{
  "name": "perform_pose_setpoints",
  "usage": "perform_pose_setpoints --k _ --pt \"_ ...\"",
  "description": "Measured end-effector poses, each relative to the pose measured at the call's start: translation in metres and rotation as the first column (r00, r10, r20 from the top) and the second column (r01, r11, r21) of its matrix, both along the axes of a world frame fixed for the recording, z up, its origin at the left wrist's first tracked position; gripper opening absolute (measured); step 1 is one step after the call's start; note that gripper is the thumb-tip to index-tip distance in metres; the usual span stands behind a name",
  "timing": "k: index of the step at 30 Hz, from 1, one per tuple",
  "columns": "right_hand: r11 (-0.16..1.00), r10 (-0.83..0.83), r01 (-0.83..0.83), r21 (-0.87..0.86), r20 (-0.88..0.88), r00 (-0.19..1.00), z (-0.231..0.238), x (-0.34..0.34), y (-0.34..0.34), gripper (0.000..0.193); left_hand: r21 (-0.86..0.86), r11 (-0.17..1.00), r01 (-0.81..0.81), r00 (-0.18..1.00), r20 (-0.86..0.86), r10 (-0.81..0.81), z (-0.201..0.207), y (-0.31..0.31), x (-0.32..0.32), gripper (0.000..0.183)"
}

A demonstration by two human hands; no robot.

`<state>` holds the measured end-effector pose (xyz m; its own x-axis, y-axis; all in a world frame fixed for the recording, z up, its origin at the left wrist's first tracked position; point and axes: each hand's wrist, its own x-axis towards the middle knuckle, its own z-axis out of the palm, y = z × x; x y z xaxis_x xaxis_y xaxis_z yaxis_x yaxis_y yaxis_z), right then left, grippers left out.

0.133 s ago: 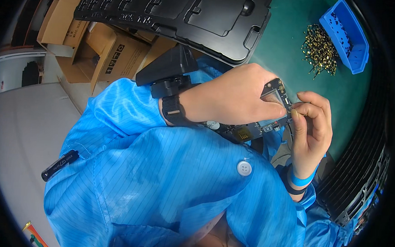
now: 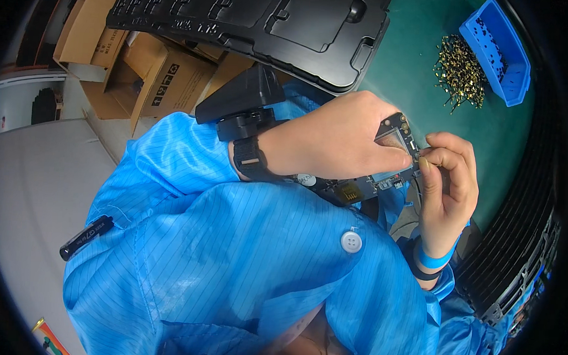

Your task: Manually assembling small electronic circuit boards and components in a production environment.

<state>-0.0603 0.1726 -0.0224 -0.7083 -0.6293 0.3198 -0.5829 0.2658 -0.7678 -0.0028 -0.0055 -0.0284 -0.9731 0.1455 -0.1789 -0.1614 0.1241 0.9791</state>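
Observation:
My left hand is closed on a dark circuit board, its thumb lying across a silvery shield plate on the board. Small parts and a gold contact patch show on the board's surface. At the board's right edge, my right hand has its thumb and index fingertips brought together in a pinch. Whatever is between those fingertips is too small or hidden to make out. A black strap with a dark device is on my left wrist, and a blue band circles the right one.
On the green work surface lies a pile of small gold-and-black parts beside a tilted blue bin. A black moulded tray stands at the far side. Stacked black trays curve along the right; cardboard boxes sit far left.

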Motion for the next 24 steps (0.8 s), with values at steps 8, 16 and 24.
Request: perform_pose_setpoints --k 8,16,24 --pt "0.999 0.037 -0.036 -0.019 0.045 0.998 0.0000 -0.0032 0.0015 0.008 0.021 1.000 -0.003 1.000 0.028 0.002 0.0010 0.0007 -0.0002 0.021" --pt "0.999 0.042 -0.042 0.003 0.025 0.999 0.0022 -0.0027 0.0005 0.009 0.046 0.999 -0.011 0.998 0.061 0.008 0.0010 0.0010 0.0011 0.020" --pt "0.999 0.038 -0.038 0.012 0.032 0.999 0.0024 -0.0029 0.0017 0.010 0.027 0.999 -0.020 0.999 0.028 0.019 -0.0008 0.0014 0.0013 0.020"
